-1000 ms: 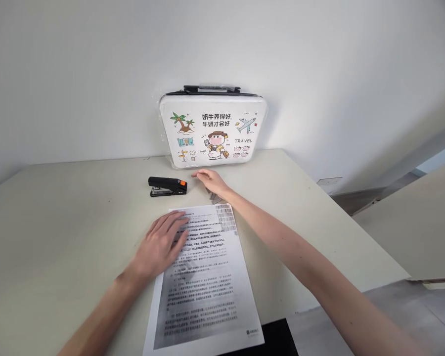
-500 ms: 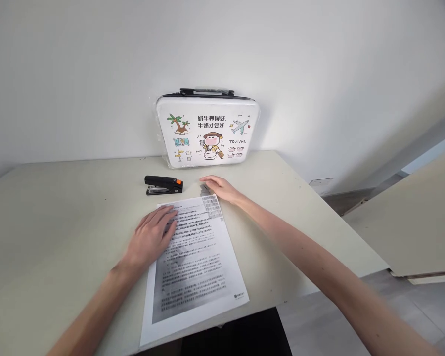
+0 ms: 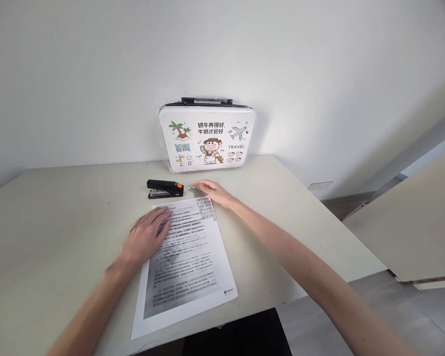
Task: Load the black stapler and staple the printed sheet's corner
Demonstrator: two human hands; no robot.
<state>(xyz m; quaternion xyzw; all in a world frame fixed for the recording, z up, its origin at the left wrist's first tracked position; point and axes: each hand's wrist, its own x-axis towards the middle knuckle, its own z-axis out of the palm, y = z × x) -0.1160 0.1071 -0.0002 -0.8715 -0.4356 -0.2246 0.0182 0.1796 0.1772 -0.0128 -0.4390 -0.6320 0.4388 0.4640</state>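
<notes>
A printed sheet of paper (image 3: pixel 185 272) lies at the table's front edge, its lower left corner close to the rim. My left hand (image 3: pixel 148 232) rests flat on its upper left part, fingers stretched out. At the upper right corner is my right hand (image 3: pixel 211 192), with curved fingers closed over a small grey piece (image 3: pixel 196 191). That piece is partly covered, and I cannot make out its kind. Just left of it, beyond the sheet's top edge, sits a black stapler (image 3: pixel 165 189) with an orange mark; neither hand touches it.
A white case (image 3: pixel 207 138) with cartoon prints and a black handle stands against the wall behind the stapler. The pale table (image 3: pixel 59 237) ends on the right above a grey floor. A dark seat (image 3: pixel 237 336) shows below the front edge.
The paper has slid a little to the left, together with both hands. The small grey piece under my right fingers has moved left too, closer to the stapler. The view has shifted slightly.
</notes>
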